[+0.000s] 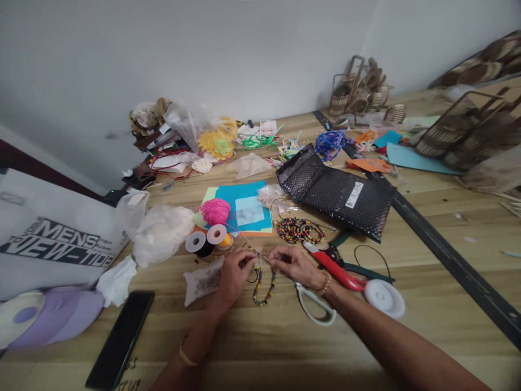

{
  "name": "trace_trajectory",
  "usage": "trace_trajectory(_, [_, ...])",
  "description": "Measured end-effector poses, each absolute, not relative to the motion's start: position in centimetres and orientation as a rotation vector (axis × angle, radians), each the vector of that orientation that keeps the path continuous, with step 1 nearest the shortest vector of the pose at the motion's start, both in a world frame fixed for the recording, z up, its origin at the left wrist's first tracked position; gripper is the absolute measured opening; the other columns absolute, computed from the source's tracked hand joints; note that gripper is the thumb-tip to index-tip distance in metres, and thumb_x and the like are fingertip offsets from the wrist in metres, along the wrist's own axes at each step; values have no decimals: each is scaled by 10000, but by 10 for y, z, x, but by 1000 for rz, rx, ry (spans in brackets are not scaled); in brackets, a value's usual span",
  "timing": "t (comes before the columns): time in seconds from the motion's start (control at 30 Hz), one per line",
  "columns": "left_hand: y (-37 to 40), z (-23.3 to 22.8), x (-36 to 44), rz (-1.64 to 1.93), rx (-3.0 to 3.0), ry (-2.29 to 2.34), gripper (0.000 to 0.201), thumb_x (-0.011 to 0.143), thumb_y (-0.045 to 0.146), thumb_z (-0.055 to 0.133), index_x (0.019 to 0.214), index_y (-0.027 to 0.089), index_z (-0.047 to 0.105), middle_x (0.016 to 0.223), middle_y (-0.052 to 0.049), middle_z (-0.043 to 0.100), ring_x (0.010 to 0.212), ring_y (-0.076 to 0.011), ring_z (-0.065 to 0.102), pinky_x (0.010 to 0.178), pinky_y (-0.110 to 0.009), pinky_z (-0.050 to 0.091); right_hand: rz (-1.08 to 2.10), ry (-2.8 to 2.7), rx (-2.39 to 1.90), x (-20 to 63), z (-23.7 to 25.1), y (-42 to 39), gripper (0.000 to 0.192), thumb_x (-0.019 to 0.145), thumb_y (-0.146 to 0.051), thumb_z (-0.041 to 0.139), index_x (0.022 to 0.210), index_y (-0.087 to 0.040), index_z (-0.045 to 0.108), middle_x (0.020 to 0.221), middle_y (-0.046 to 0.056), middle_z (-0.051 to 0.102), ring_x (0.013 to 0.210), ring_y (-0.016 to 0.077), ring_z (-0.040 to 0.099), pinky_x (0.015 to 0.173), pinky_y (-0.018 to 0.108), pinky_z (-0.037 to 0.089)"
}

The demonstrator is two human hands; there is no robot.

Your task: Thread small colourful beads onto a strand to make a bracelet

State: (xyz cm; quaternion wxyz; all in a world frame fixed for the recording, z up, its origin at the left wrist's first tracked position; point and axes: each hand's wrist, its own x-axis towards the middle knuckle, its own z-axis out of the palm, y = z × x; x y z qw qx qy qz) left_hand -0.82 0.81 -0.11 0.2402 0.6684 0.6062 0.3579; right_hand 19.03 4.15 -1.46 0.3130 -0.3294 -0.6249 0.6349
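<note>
Phone (120, 339) near table's (427, 282) front edge; both hands, left hand (235, 273) and right hand (295, 264), pinch thin thread threading limp, light bead strand (264, 288), best gripped by thread ends, beads likely slippery.

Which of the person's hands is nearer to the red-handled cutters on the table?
The right hand. It sits just left of the red-handled cutters, almost touching them. The left hand is farther left, beyond the bead string held between both hands.

A plain pale grey wall (203, 49) runs along the far side, meeting another wall in a corner at far right. A broad wooden tabletop (427, 282) fills the near space under soft, even light.
</note>
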Motion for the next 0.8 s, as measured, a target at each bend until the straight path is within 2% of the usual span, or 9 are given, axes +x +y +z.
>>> trace_trajectory(0.13, [7, 3, -5, 1056, 1266, 1514, 162, 719, 320, 706, 723, 158, 711, 680, -16, 674, 623, -141, 564, 621, -257, 442, 1685, -1680, -793, 189, -11, 40, 323, 818, -473, 632, 755, -160, 583, 650, -13, 515, 595, 113, 421, 551, 234, 325])
trace_trajectory(0.27, [7, 1, -2, 1088, 929, 1402, 295, 613, 398, 788, 706, 130, 703, 574, 19, 607, 472, -74, 423, 481, -212, 327, 1738, -1653, -780, 188, -9, 38, 380, 808, -534, 633, 734, -165, 579, 621, -29, 467, 564, 103, 374, 530, 233, 296])
trace_trajectory(0.4, [6, -1, 1, 1067, 869, 1378, 317, 569, 390, 822, 698, 126, 705, 575, 16, 612, 479, -67, 415, 479, -204, 303, 1751, -1643, -761, 188, -8, 38, 404, 809, -556, 628, 743, -161, 573, 624, -33, 450, 566, 99, 367, 533, 233, 291])
trace_trajectory(0.8, [4, 2, 3, 1039, 913, 1391, 277, 582, 369, 806, 685, 136, 697, 545, 35, 579, 509, -83, 429, 534, -222, 341, 1723, -1686, -790, 189, -8, 39, 404, 811, -563, 620, 742, -168, 564, 627, -31, 441, 576, 107, 370, 536, 234, 293])
